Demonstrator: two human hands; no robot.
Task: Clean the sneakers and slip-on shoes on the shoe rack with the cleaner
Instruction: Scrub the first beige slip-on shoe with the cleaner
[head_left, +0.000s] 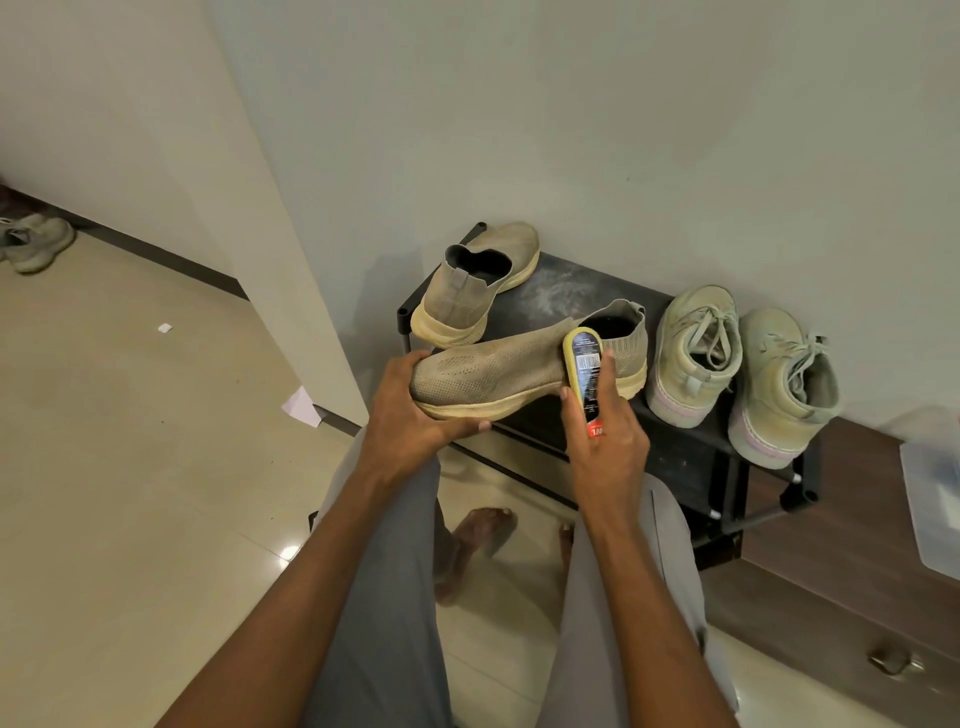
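Note:
My left hand (415, 405) grips the toe and sole of a beige knit slip-on shoe (498, 369), held sideways above the front edge of the black shoe rack (587, 296). My right hand (608, 431) holds the yellow-and-black cleaner applicator (584, 364), its upper end pressed against the shoe's side near the ankle opening. The second slip-on (478, 280) stands on the rack's left end, heel toward me. Two pale green lace-up sneakers (693, 353) (784, 384) stand on the rack's right end.
A white wall corner (291, 260) juts out left of the rack. A brown drawer unit (852, 587) with a clear plastic box (935, 499) stands to the right. Another sneaker pair (36, 241) lies far left on the tiled floor. My bare feet (483, 530) are below the rack.

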